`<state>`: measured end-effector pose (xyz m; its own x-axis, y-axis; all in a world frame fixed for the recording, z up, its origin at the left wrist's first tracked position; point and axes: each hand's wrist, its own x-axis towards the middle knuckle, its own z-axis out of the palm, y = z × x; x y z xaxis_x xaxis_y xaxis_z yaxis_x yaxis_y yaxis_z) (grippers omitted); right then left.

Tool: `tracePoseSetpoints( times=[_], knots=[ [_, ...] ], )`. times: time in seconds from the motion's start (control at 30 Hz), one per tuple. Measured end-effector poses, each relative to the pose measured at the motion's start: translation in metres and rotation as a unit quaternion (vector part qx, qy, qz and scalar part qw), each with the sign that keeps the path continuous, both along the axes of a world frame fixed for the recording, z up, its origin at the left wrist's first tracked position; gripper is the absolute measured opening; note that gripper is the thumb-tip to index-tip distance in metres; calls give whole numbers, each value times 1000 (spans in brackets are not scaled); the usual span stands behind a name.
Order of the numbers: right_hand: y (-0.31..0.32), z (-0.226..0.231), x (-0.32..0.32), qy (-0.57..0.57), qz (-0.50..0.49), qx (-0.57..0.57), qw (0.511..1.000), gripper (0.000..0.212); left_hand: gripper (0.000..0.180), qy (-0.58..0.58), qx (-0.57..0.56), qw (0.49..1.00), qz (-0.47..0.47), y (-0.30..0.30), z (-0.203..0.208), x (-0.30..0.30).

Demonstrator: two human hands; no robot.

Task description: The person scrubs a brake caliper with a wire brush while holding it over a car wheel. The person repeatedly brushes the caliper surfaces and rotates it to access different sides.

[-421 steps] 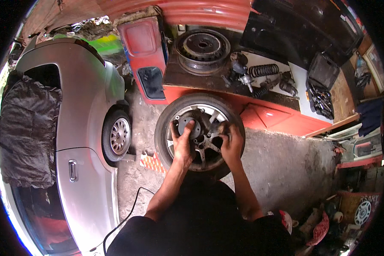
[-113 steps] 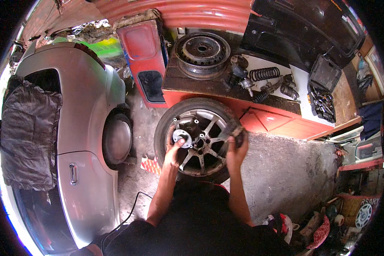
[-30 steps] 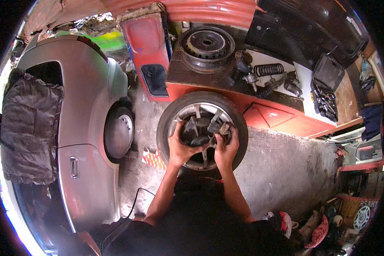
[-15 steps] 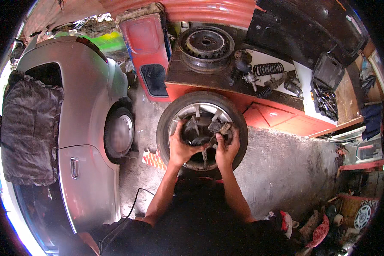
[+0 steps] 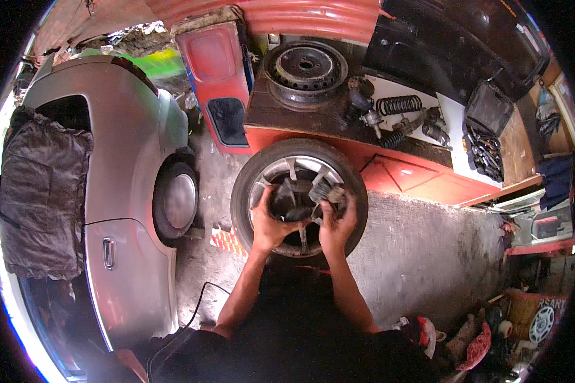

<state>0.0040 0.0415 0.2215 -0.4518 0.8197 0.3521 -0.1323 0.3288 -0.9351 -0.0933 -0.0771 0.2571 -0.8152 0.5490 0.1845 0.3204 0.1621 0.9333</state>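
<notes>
Below me a wheel with a black tyre (image 5: 252, 167) and silver spokes lies behind both hands. My left hand (image 5: 268, 228) is curled round a black rounded part (image 5: 287, 199), its thumb stretched across the lower side. The part's exact kind is hard to make out against the dark wheel centre. Close beside it, my right hand (image 5: 337, 228) grips a small dark blocky piece with a tan end (image 5: 326, 191) between thumb and fingers. That piece and the fingertips are smeared by motion. Both hands are over the wheel's face.
A silver car (image 5: 124, 191) stands at the left. Beyond the wheel, a red cabinet (image 5: 421, 175) carries a steel rim (image 5: 306, 70), a coil spring (image 5: 399, 104), greasy car parts and an open tool case (image 5: 485, 153). Clutter (image 5: 476, 345) lies at the lower right.
The blocky piece in my right hand has shifted slightly and now looks blurred. My left hand keeps its hold on the black part. The whole view has slid a little left.
</notes>
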Motion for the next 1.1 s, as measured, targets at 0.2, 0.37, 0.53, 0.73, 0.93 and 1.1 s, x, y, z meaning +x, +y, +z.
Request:
tracePoseSetpoints(
  times=[0.2,0.37,0.53,0.73,0.93,1.1],
  knots=[
    [1,9,-4,11,15,-66,998,49,81,11,15,1000,19,0,-12,-6],
    [1,-35,-7,-76,-8,87,993,49,84,-2,13,1000,26,3,-2,-9],
    [-2,-18,-2,-90,-23,56,994,48,85,-2,8,1000,15,2,16,-3],
    [-3,-10,1,-14,-11,-34,999,53,77,27,-21,999,23,2,10,0],
    [25,-53,2,-118,-36,42,992,50,93,-137,153,978,-35,-5,-14,-6],
    [55,-30,8,-50,-83,-10,995,49,106,-435,311,841,-82,-11,-32,2]
  ],
)
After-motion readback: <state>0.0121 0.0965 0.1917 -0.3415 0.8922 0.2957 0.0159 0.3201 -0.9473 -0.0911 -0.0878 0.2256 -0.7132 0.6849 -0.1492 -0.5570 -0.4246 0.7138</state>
